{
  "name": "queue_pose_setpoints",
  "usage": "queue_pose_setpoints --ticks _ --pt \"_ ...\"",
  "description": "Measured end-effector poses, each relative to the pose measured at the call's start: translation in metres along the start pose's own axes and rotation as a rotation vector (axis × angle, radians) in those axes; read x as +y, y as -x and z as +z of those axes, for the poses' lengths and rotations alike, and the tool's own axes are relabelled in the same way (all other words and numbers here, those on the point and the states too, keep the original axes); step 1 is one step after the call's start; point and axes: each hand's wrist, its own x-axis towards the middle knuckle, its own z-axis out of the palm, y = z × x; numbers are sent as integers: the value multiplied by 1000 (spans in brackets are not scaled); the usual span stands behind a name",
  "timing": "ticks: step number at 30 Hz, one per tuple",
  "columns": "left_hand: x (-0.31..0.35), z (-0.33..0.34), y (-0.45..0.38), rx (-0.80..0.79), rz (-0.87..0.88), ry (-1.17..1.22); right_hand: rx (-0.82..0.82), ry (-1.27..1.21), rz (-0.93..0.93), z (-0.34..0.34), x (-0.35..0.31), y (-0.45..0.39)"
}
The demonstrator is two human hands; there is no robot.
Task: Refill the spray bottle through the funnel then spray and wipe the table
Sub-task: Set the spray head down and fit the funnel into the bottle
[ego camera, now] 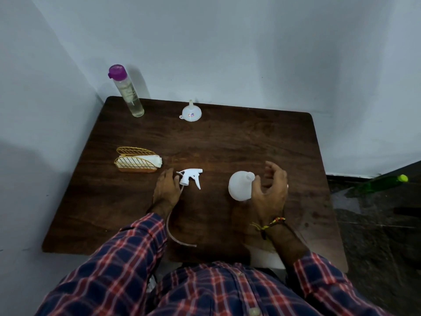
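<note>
The white spray bottle (239, 187) stands on the dark wooden table (227, 142), its neck uncovered. My right hand (271, 190) is right beside it with loosely curled fingers, thumb against its side, not gripping. The white trigger spray head (190, 177) lies on the table to the left, its dip tube (169, 224) curving toward me. My left hand (166, 188) rests flat next to it, fingertips touching its collar. A white funnel (191, 112) sits spout-up at the back. A clear bottle with a purple cap (127, 92) stands at the back left corner.
A yellow wire holder with white tissues (136, 159) stands at the table's left side. Walls close off the back and left. A green bottle (382, 182) lies on the dark floor to the right.
</note>
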Motion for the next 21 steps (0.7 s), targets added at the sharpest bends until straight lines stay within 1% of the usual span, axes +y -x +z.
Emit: queue_pose_setpoints --ticks 2,4,6,7,9,13,17,21 --pt "-4 -1 -12 -51 47 -17 16 0 -109 4 -15 -9" --pt "-11 -3 -20 -131 80 -76 -1 8 -197 13 -31 -16" --pt "-18 -2 -25 -239 137 -169 -52 24 -237 29 -45 -23" --pt "-21 0 -26 -296 163 -217 -86 26 -229 39 -51 -26" --pt "-28 2 -26 -372 210 -296 -142 33 -173 59 -60 -30" --pt "-35 0 -32 -430 263 -446 -247 83 -53 104 -71 -38" --pt "-37 8 -31 -394 231 -531 -346 150 87 148 -72 -53" --pt "-44 17 -31 -339 229 -538 -372 170 193 192 -76 -74"
